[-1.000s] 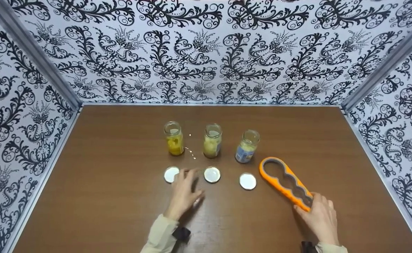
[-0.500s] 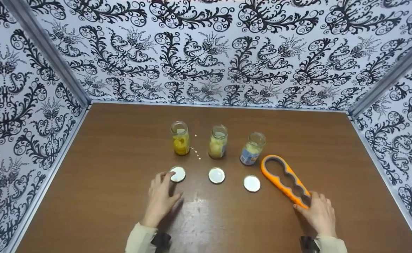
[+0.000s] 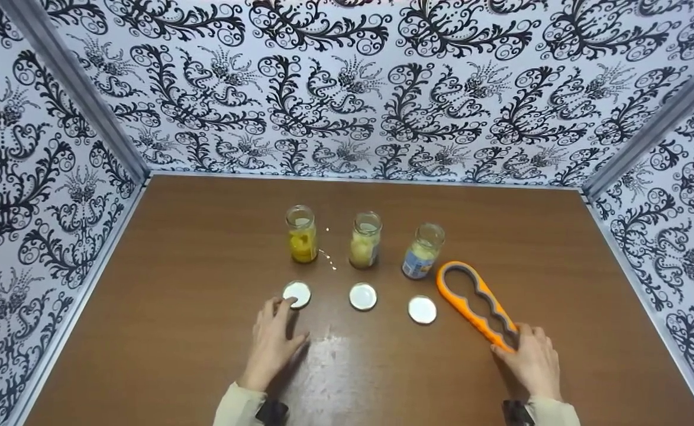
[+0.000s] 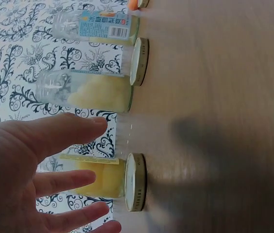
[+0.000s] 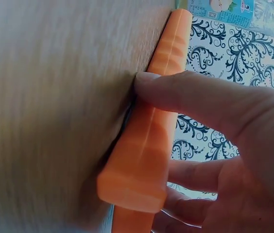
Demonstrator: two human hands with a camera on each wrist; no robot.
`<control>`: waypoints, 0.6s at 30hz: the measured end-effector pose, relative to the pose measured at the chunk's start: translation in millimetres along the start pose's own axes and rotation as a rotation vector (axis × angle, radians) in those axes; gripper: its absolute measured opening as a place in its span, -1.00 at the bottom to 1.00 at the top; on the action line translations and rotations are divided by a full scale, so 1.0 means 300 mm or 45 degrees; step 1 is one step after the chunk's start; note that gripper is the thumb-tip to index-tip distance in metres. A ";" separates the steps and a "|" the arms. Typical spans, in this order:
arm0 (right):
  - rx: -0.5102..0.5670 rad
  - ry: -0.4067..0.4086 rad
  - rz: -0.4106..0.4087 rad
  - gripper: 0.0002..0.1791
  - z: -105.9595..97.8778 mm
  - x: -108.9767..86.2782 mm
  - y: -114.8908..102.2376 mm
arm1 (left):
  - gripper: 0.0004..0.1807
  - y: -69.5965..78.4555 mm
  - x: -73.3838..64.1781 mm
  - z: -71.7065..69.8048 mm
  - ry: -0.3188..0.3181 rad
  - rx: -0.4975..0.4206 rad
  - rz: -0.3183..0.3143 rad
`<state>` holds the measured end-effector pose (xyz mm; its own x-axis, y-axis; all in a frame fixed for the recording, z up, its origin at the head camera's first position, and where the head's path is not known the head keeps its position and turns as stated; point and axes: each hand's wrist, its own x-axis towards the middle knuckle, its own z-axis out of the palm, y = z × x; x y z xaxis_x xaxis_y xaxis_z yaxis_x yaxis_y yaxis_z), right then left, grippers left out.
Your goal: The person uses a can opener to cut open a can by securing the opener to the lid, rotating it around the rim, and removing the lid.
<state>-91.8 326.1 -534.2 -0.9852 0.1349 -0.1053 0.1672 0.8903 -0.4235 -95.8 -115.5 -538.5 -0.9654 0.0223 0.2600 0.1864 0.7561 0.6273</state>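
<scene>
My left hand hovers by the left jar lid, fingers apart and holding nothing; in the left wrist view the thumb and fingers stand clear of that lid. At the right, my right hand grips the near end of an orange jar opener with a grey scalloped inside. Its thumb presses one side while the other fingers lie along the far side, partly hidden. Two more white-faced lids, the middle one and the right one, lie flat on the table.
Behind the lids stand three uncapped glass jars: one with yellow contents, one with pale contents, and one with a blue label. Small wet drops dot the brown table. Patterned walls enclose its back and sides.
My left hand has moved left, from between the left and middle lids to the left lid's near side. The right hand keeps its hold on the jar opener. The head view has shifted slightly.
</scene>
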 end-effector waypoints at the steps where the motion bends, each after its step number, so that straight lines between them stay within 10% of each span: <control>1: 0.005 0.001 -0.001 -0.23 0.001 -0.004 -0.001 | -0.36 -0.001 -0.001 0.002 -0.010 -0.006 0.003; 18: 0.041 0.293 -0.362 -0.15 0.091 0.023 -0.137 | -0.36 -0.055 0.030 0.042 -0.044 0.108 0.036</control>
